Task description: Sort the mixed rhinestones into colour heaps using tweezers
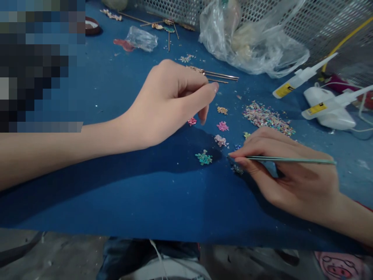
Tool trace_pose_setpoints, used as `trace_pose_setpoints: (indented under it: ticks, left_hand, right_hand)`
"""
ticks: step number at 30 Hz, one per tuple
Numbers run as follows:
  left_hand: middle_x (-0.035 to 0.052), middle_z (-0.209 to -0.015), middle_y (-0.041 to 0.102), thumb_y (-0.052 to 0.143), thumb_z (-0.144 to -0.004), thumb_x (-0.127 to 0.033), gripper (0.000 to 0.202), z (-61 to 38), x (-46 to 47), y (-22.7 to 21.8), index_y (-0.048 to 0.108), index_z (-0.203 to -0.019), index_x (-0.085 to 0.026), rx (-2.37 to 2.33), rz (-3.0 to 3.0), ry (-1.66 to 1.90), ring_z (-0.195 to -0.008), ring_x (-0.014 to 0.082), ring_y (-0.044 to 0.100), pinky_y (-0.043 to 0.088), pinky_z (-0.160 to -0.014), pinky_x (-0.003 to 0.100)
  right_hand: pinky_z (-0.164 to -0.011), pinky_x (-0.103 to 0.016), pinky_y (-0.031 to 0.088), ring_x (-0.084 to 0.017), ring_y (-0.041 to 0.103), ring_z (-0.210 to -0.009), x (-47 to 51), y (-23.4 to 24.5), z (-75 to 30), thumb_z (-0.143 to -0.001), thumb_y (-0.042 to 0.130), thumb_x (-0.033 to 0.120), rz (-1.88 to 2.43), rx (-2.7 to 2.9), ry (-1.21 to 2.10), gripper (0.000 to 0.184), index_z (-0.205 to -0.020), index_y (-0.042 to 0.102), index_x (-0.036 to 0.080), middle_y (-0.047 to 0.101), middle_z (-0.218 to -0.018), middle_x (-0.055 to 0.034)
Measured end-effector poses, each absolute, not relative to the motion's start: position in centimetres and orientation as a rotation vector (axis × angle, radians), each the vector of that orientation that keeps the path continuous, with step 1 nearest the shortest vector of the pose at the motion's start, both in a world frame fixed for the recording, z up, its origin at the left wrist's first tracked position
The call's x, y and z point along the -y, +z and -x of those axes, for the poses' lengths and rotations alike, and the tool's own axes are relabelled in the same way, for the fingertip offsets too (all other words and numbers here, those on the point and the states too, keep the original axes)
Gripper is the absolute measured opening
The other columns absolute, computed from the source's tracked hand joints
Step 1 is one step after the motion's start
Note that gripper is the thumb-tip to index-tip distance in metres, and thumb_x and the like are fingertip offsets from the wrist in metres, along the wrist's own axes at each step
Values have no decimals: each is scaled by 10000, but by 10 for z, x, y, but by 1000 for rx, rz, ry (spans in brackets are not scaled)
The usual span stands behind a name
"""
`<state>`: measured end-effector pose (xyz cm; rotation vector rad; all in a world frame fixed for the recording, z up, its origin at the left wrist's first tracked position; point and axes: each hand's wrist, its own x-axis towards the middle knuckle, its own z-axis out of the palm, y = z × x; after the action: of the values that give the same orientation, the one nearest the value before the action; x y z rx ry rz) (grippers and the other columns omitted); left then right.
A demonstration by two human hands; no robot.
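My right hand (291, 167) pinches thin, pale green tweezers (291, 160) between thumb and fingers. Their tips point left, close above the table beside a small dark pile (237, 168) and a blue pile (237, 147) of tiny pieces. Any piece at the tips is too small to make out. Left of them lies a teal pile (203, 157); a pale pink pile (220, 140), a bright pink pile (222, 126) and an orange pile (222, 110) lie farther back. My left hand (169, 105) hovers with loosely bent fingers, thumb tip apart, nothing visible in it, partly covering a red pile (192, 121).
Mixed glittering pieces (269, 118) spread behind my right hand. Two white glue bottles (303, 77) lean at the right. Gold hairpins (221, 75) lie behind my left hand, and a clear plastic bag (253, 42) rests against the perforated metal basket (180, 13). The blue table's (131, 206) front edge is near.
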<state>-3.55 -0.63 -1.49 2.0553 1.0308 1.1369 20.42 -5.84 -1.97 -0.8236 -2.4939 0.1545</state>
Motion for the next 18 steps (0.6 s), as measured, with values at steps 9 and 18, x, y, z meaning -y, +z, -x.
trace_pose_setpoints:
  ticks: [9,18]
  left_hand:
    - [-42,-450,500,575,-1013,-319,406,35,14,-11,745,-678,-164,-764,-2154,848,-420,61,435,334,-474,185]
    - [-5,-715,722,697,-925,-241,130,18,47,-13,769,-851,-162,-523,-1314,412,-478,40,519,369,-391,96]
  right_hand:
    - [-622,-308,494,-146,601,-721,59,-7,-207,-914,626,20,718,2302,611,177,-968,675,182,651,-736,-7]
    - [-693,-310,571,-143,618,-718,73,10,-211,-895,655,-6,559,2387,363,252,-1052,675,189,720,-782,7]
